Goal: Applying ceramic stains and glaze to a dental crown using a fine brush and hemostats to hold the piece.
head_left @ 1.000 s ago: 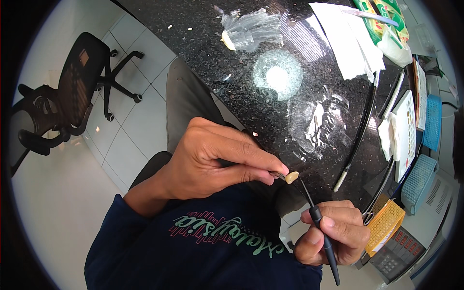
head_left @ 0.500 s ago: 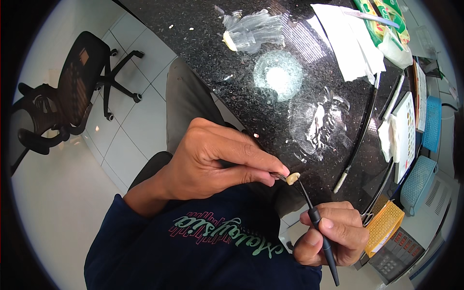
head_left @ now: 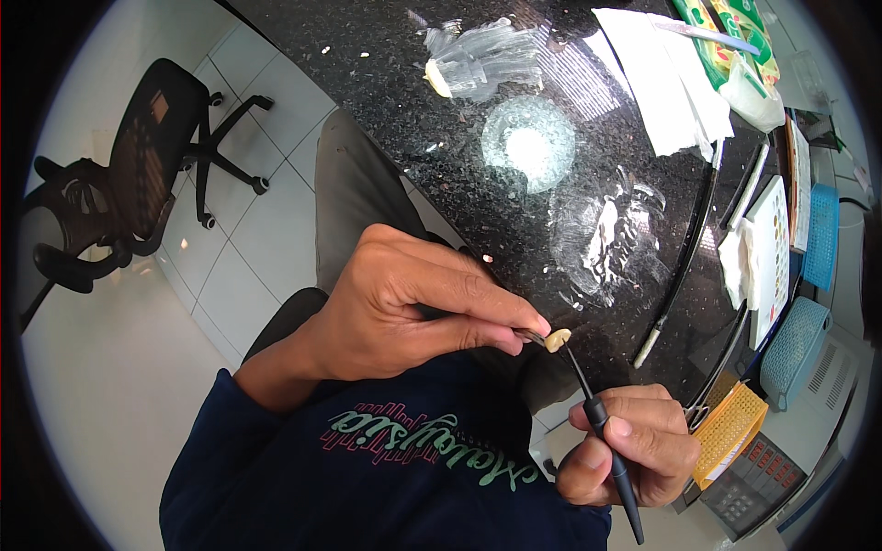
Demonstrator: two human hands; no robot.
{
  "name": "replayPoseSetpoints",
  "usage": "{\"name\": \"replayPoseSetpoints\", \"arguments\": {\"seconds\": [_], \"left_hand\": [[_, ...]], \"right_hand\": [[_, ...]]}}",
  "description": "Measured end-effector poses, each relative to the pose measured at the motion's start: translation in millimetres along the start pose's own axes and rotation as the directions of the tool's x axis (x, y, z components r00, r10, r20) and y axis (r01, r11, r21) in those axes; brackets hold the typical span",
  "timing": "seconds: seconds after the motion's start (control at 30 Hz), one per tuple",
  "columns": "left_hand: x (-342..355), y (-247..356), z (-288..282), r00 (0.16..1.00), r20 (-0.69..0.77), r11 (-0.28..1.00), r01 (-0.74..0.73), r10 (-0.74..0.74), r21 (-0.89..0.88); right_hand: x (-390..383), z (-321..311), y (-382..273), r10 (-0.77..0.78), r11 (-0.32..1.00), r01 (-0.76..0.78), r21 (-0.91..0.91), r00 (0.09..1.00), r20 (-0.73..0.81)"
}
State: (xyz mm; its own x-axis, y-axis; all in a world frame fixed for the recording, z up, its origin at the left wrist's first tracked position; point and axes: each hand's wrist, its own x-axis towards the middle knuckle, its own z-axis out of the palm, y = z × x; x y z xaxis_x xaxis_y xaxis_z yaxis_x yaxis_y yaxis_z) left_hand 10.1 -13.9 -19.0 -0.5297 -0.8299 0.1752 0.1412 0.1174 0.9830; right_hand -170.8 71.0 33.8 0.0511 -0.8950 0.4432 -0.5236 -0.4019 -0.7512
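Observation:
My left hand (head_left: 413,303) is closed, thumb and forefinger pinching a thin dark metal holder (head_left: 530,335), mostly hidden by the fingers. At its tip sits a small yellowish, tooth-shaped piece (head_left: 555,341), like a dental crown. In my right hand (head_left: 638,445) is a slim black-handled carving instrument (head_left: 597,413), gripped like a pen. Its fine dark tip points up at the right side of the tooth-shaped piece and appears to touch it or lie very close. Both hands are in front of my body, just off the dark counter's near edge.
On the speckled black counter (head_left: 413,101) are white smears (head_left: 606,234), a powdery patch (head_left: 487,60) and small crumbs. Folded white paper (head_left: 661,92), a black cable-like tool (head_left: 684,266), a white shade chart (head_left: 770,257) and blue and yellow baskets (head_left: 735,432) stand to the right. An office chair (head_left: 147,165) is at left.
The instrument's tip has shifted slightly left toward the tooth-shaped piece, which looks turned a little. Both hands stay in almost the same place.

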Motion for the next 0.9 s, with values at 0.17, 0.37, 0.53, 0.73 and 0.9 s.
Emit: {"name": "replayPoseSetpoints", "arguments": {"seconds": [0.17, 0.37, 0.53, 0.73, 0.9], "left_hand": [[-1.0, -0.3, 0.1, 1.000, -0.009, 1.000, 0.002, -0.002, -0.009], [-0.9, -0.5, 0.3, 1.000, -0.008, 1.000, -0.013, 0.013, -0.003], [0.3, -0.6, 1.1, 1.000, -0.009, 1.000, 0.000, 0.000, -0.027], [0.2, -1.1, 0.5, 1.000, -0.003, 1.000, -0.011, 0.010, -0.019], [0.1, -0.7, 0.5, 1.000, -0.004, 1.000, 0.001, -0.001, -0.018]], "right_hand": [[0.0, 0.2, 0.9, -0.009, 1.000, 0.009, 0.006, 1.000, 0.007], [-1.0, 0.2, -0.7, 0.012, 1.000, -0.012, -0.003, 1.000, -0.005], [-0.3, -0.8, 1.8, -0.008, 1.000, 0.008, 0.024, 1.000, 0.012], [-1.7, 0.6, 2.3, -0.014, 1.000, 0.014, 0.020, 1.000, -0.016], [0.4, -0.3, 1.2, -0.011, 1.000, 0.011, 0.013, 1.000, 0.007]]}}
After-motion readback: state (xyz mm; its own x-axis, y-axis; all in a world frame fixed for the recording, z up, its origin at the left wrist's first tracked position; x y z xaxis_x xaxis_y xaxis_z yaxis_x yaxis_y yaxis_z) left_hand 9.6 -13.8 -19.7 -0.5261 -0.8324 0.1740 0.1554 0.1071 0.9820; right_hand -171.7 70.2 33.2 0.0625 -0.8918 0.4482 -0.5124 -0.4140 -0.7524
